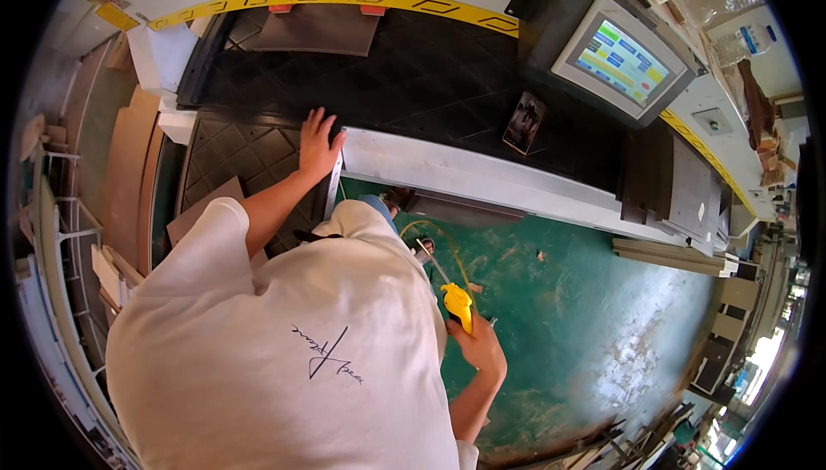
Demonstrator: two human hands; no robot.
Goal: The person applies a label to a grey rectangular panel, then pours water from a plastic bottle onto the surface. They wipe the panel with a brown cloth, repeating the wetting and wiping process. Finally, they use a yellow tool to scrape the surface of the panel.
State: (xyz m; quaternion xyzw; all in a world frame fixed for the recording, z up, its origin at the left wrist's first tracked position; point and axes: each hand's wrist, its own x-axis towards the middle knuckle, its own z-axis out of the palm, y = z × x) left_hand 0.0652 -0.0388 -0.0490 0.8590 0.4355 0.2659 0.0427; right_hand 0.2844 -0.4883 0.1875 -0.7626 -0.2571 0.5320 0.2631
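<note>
My right hand point(478, 348) is wrapped round a yellow air blow gun point(459, 305), held low over the floor to my right. Its thin metal nozzle points up and left, toward my legs. A thin yellowish hose point(447, 233) curves in a loop near the gun; where it joins is hard to see. My left hand point(318, 143) lies with fingers stretched at the near edge of the black machine bed point(413, 83), beside the corner of the light metal front rail point(465, 164). Nothing shows in that hand.
A grey sheet panel point(317, 29) lies at the back of the bed. A phone point(524, 123) rests on the bed below a touchscreen panel point(621, 58). Stacked dark boards point(688, 186) stand at the right, brown boards point(129, 177) at the left. The floor point(568, 298) is green.
</note>
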